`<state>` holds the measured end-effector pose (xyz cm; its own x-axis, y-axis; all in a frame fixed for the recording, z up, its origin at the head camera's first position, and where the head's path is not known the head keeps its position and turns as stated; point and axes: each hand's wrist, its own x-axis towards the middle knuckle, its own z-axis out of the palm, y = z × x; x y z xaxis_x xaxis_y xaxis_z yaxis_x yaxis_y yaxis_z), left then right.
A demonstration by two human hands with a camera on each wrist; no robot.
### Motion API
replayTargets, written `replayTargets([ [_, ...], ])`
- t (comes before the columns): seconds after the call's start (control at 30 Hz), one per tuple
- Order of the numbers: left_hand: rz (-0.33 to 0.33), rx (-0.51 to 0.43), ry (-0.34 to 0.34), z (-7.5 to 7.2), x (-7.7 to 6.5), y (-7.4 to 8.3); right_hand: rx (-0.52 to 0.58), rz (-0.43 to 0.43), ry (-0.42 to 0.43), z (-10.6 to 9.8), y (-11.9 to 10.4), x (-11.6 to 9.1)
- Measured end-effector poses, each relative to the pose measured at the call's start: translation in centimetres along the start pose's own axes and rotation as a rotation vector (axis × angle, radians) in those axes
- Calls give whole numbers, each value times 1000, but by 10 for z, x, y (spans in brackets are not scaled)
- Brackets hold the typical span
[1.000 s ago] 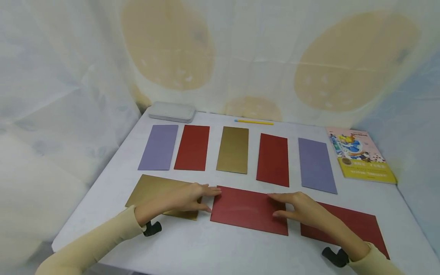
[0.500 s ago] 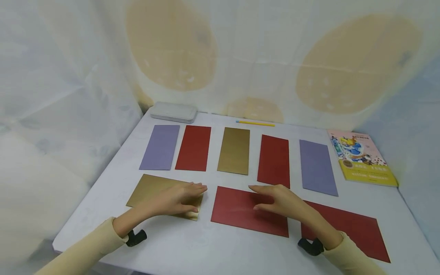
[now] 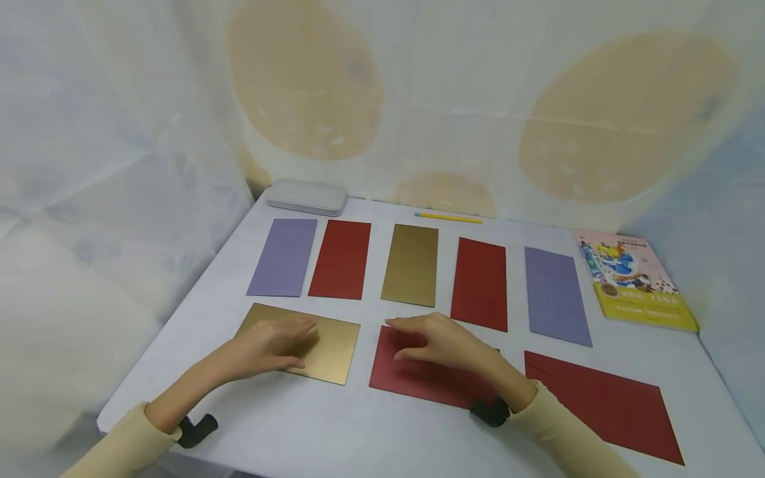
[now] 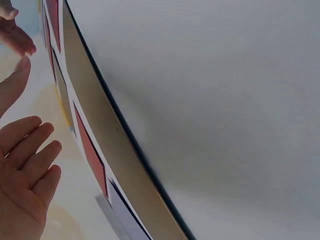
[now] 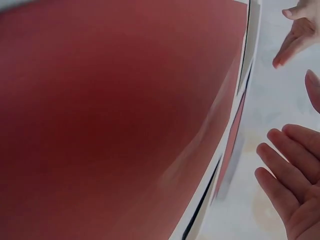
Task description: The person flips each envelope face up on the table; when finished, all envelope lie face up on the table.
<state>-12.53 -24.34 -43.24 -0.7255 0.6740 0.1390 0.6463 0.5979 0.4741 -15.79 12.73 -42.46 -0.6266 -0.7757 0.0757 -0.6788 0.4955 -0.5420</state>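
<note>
My left hand (image 3: 265,346) hovers over the left part of a gold rectangular card (image 3: 333,348), its fingers relaxed and holding nothing. To its right, my right hand (image 3: 441,340) is above a red rectangular card (image 3: 394,373), covering part of it; it too grips nothing. In the left wrist view the left hand's fingers (image 4: 42,165) are spread loosely, clear of the gold card (image 4: 107,135). The right wrist view shows the right hand's fingers (image 5: 285,170) lifted away from the red card (image 5: 115,100). Another red card (image 3: 603,406) lies at the front right.
Behind is a row of upright-laid cards: purple (image 3: 283,257), red (image 3: 340,259), gold (image 3: 410,265), red (image 3: 479,284) and purple (image 3: 558,296). A grey case (image 3: 307,197), a yellow pencil (image 3: 448,218) and an illustrated book (image 3: 635,279) lie along the white table's (image 3: 335,425) far side.
Both hands have moved left: the left from the gold card's right edge to its left part, the right from the middle red card's right end across it. The cards stay in place.
</note>
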Motion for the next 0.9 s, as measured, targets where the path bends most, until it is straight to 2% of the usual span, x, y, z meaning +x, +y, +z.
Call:
replayTargets([
  [0.23,-119,2,35,-14,-25,-13,2,-46,-26,8,-9,28],
  [0.5,-162,51,53,-26,-53,-24,17,-98,-66,17,-24,57],
  [0.73,-214,91,35,-37,-67,-29,-10,-141,-129,24,-33,76],
  [0.9,-234,115,27,-41,-69,-34,-55,-182,-157,27,-40,88],
])
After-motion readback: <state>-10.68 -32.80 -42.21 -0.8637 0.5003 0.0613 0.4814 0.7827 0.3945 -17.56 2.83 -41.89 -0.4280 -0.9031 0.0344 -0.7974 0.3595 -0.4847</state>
